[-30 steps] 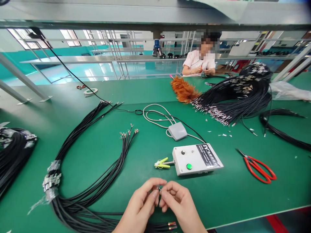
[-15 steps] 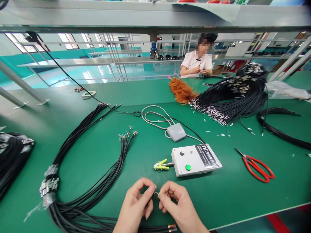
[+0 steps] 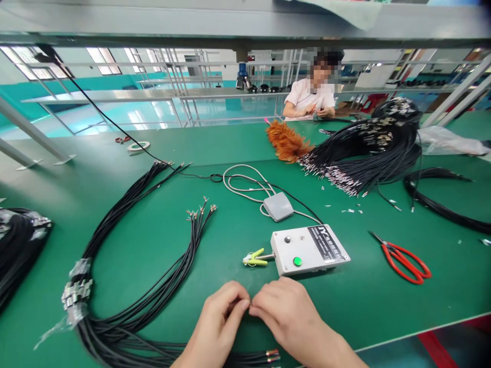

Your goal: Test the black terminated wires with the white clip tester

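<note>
Hands: we've got our left hand (image 3: pixel 218 322) and right hand (image 3: pixel 293 309) nearly meeting at the fingertips, low in the middle of our view, both pinched shut on a tiny bit of wire (image 3: pixel 250 305).
Wire: it's right between our fingertips, just above the table (image 3: pixel 326 312), and mostly hidden by our fingers, so we can't make out much of it.
White box: the white box (image 3: pixel 284 253) lies just beyond our right hand, green button (image 3: pixel 297 261) on top, with a yellow clip (image 3: pixel 255 257) by the short metal rod on its left side.
Grey pedal: the grey pedal (image 3: pixel 278 206) sits behind the box, its pale cord looped on the table.
Cables: our black cables (image 3: pixel 134 199) curve round on the left, with silvery connectors (image 3: pixel 76 294) bunched in clear plastic, and some cable ends (image 3: pixel 272 353) poke out below our hands.
Snips: red-handled snips (image 3: pixel 408 263) lie right of the box, tips pointing away from us.
Far side: an orange feather duster (image 3: pixel 287 142) touches a big cable pile (image 3: pixel 383 143), and a tape roll (image 3: pixel 138 147) lies over on the left.
Across from us: a person (image 3: pixel 310 99) in a pale top, hands close together.
</note>
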A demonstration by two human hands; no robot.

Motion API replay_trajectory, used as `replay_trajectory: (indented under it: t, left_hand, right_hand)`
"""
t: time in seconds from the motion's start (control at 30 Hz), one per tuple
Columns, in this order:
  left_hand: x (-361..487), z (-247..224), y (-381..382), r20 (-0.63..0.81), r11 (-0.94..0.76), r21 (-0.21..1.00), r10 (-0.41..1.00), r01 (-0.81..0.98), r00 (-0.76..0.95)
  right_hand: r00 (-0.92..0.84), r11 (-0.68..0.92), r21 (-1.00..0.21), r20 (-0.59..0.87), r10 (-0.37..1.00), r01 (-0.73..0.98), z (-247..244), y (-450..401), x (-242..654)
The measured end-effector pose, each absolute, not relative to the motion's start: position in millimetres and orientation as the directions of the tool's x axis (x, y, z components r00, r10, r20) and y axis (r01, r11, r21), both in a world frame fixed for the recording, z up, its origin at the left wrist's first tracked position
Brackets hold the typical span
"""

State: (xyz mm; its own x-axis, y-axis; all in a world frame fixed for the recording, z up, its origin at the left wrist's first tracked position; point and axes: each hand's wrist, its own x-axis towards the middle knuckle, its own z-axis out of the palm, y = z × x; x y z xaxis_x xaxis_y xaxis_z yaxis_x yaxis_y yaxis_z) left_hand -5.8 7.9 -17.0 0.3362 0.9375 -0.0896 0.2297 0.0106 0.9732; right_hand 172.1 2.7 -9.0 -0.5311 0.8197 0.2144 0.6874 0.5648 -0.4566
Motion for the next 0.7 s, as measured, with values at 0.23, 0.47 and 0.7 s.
replay_trajectory:
  t: [0.23, 0.47, 0.7]
  left_hand:
    - [-10.9, -14.1, 29.9, -0.209, 0.194, 0.978, 0.941, 0.080, 0.267]
    - [-8.2, -24.0, 62.8, -0.186, 0.177, 0.982, 0.964, 0.060, 0.191]
    - [-5.8, -37.8, 72.7, -0.150, 0.125, 0.982, 0.971, 0.138, 0.186]
  right_hand:
    - [-0.512, 0.600, -0.221, 0.348, 0.785, 0.769, 7.6, 37.3, 187.2]
    - [-0.485, 0.488, 0.023, 0.172, 0.858, 0.872, 2.5, 75.1, 162.7]
    - [-0.503, 0.505, 0.029, 0.148, 0.852, 0.863, 1.7, 75.8, 165.5]
